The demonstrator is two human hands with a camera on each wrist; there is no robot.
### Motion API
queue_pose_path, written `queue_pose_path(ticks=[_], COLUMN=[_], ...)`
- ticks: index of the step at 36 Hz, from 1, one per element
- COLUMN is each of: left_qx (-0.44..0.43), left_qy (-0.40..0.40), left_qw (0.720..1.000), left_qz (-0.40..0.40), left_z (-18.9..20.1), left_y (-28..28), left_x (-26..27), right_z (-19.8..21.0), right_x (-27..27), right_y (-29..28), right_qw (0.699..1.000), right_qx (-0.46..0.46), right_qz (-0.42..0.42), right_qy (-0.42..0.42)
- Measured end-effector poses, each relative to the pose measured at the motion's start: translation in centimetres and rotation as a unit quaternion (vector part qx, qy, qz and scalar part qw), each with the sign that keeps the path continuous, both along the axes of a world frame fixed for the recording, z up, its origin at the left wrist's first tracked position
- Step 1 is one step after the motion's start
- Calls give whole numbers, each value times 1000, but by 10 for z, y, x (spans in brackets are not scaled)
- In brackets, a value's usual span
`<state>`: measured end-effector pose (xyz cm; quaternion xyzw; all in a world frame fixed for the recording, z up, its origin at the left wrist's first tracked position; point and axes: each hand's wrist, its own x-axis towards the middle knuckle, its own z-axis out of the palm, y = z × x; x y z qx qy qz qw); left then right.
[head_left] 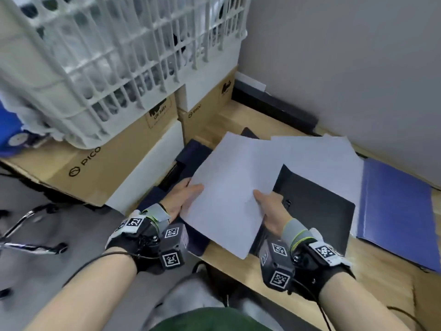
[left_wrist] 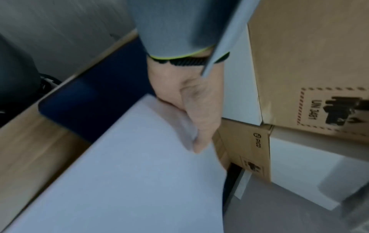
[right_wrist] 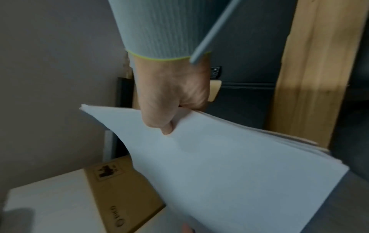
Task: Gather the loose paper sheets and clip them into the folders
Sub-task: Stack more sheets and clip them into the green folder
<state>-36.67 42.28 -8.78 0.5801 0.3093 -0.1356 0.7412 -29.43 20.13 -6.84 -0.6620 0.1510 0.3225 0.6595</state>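
Observation:
A stack of white paper sheets [head_left: 229, 185] is held above the wooden floor between both hands. My left hand [head_left: 188, 195] pinches its left edge, thumb on top, also seen in the left wrist view [left_wrist: 191, 119]. My right hand [head_left: 269, 206] grips its near right edge with the thumb on top [right_wrist: 169, 110]. Under the stack lie a dark navy folder [head_left: 193, 154] on the left and an open black folder [head_left: 317, 199] with a metal clip [head_left: 287, 203] on the right. More loose white sheets [head_left: 322, 156] lie behind it. A blue folder [head_left: 396, 211] lies at the far right.
Cardboard boxes [head_left: 114, 158] stand at the left with a white plastic basket [head_left: 114, 63] on top. A grey wall [head_left: 346, 56] with a dark baseboard [head_left: 274, 108] bounds the far side. A chair base [head_left: 28, 232] stands at the lower left.

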Motion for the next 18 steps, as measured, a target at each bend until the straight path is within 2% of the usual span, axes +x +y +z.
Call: queue_pose_path(ticks=[5, 9, 13, 18], left_qx=[94, 139, 101, 55], left_qy=[49, 44, 64, 95], left_qw=[994, 989, 993, 992], left_qz=[5, 25, 2, -69], left_z=[-30, -42, -43, -45], left_y=[20, 10, -14, -61], left_x=[-13, -6, 11, 40], right_z=[-32, -40, -44, -49], right_x=[-19, -21, -24, -27], right_y=[-16, -57, -96, -145], right_qw=[997, 992, 989, 984], right_qx=[-60, -84, -97, -102], right_qz=[20, -10, -44, -96], right_qy=[49, 92, 105, 114])
